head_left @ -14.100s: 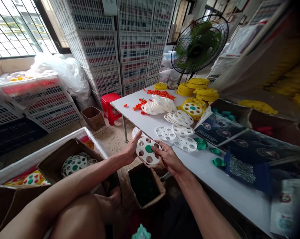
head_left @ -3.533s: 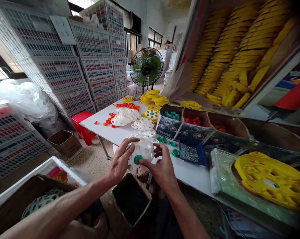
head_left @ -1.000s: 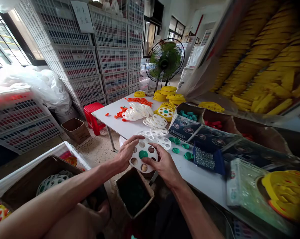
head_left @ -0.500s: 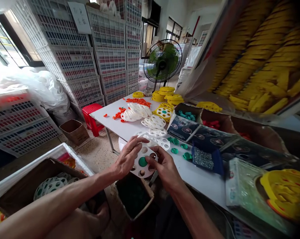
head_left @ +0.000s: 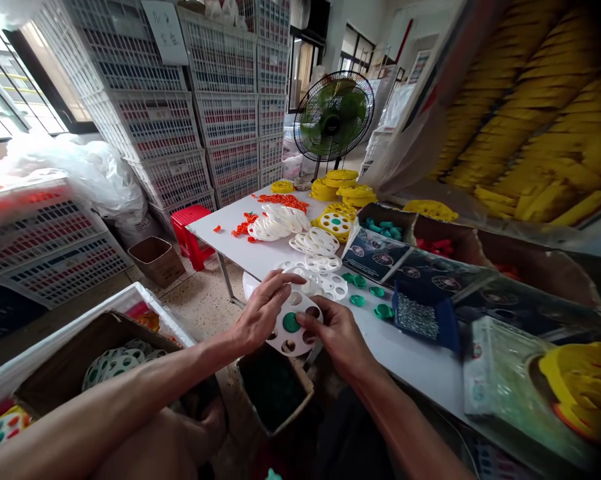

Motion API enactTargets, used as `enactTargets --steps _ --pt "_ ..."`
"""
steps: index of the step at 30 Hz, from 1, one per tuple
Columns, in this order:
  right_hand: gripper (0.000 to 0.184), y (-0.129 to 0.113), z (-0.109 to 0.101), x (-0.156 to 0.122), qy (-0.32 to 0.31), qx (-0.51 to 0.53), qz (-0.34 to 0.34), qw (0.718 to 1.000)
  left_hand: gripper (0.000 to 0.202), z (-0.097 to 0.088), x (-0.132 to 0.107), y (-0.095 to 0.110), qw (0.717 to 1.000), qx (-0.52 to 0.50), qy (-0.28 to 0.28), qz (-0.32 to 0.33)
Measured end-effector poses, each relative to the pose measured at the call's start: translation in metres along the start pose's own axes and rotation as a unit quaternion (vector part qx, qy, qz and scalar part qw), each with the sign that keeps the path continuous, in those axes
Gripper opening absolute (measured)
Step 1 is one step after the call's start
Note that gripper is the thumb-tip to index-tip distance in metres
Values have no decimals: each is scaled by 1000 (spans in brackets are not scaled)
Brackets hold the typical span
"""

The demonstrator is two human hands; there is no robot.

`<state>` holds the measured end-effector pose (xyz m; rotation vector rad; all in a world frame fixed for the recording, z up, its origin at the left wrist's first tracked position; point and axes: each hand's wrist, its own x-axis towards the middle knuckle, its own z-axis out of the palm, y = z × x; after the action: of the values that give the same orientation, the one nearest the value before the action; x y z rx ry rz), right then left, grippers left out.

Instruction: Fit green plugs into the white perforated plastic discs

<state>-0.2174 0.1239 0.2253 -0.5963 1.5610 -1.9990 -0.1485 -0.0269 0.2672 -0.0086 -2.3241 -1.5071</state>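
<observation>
- Comparing with the view half a second earlier: the white perforated disc (head_left: 294,325) sits slightly lower and nearer the table edge (head_left: 280,267), and its face is tipped a little more toward the camera; both hands remain on it.
- Left hand (head_left: 260,313) grasps the disc's left rim, with the fingers (head_left: 285,279) curled over the top edge.
- Right hand (head_left: 338,333) grasps the right rim, with the thumb lying on the disc face just beside the green centre cap (head_left: 291,323).
- Disc location: held in the air between the hands, just in front of the table edge and above an open cardboard box (head_left: 273,387) on the floor.
- Disc form: flat, round, smooth moulded white plastic with a ring of circular holes around the hub. Being circular, it shows no long axis; the face points up and toward the person, with the far edge raised.
- Table contents: loose white discs (head_left: 314,241), small green caps (head_left: 356,300), orange pieces (head_left: 282,200), and stacked yellow discs (head_left: 341,183).
- Left of the person: a brown cardboard box holding finished discs (head_left: 118,363).
</observation>
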Motion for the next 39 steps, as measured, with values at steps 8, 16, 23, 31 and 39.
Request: enactTargets --steps 8,16,23,31,39 --pt "26 -16 -4 -5 -60 -74 -35 995 38 -3 9 2 959 -222 29 -176" --pt "20 -33 -14 -35 13 -364 -449 816 23 -19 13 -16 965 -207 83 -138" --pt "30 -37 -30 -35 72 -503 -589 628 37 -25 5 -3 988 -104 -18 -110" --pt "48 -13 -42 -26 107 -394 -441 799 43 -8 0 7 956 -200 -57 -208" --pt "46 -21 -40 -27 36 31 -38 998 44 -10 2 3 966 -175 -18 -188"
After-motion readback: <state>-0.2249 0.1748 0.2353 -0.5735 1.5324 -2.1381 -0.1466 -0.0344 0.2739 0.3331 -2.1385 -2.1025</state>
